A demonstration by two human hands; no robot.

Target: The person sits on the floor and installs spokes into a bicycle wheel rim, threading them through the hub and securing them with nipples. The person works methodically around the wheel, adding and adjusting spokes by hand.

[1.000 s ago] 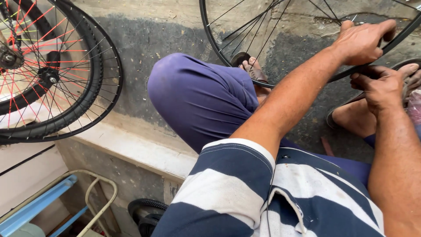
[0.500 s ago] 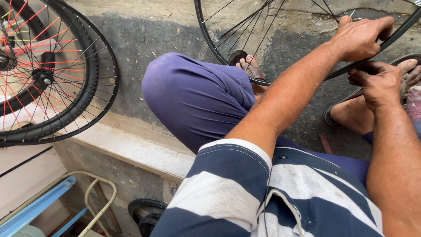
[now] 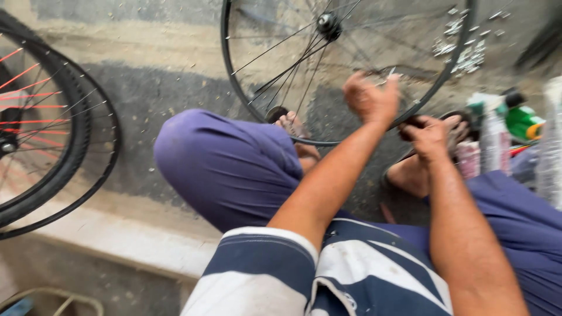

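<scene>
The wheel rim (image 3: 257,120) under my left hand (image 3: 369,99) is dark metal with a dull sheen, its thin wire spokes (image 3: 293,64) glinting; my right hand (image 3: 430,137) pinches matt black rubber. The ground (image 3: 152,88) is rough, gritty concrete, my purple trousers (image 3: 228,169) soft matt cloth, the green bottle (image 3: 521,120) glossy plastic

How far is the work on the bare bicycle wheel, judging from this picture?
Done: the wheel on the ground shows a bare rim without a tyre. In hand: the left hand and the right hand are both at its near rim; blur hides what they grip. Left: cannot tell; two tyred wheels lie apart.
</scene>
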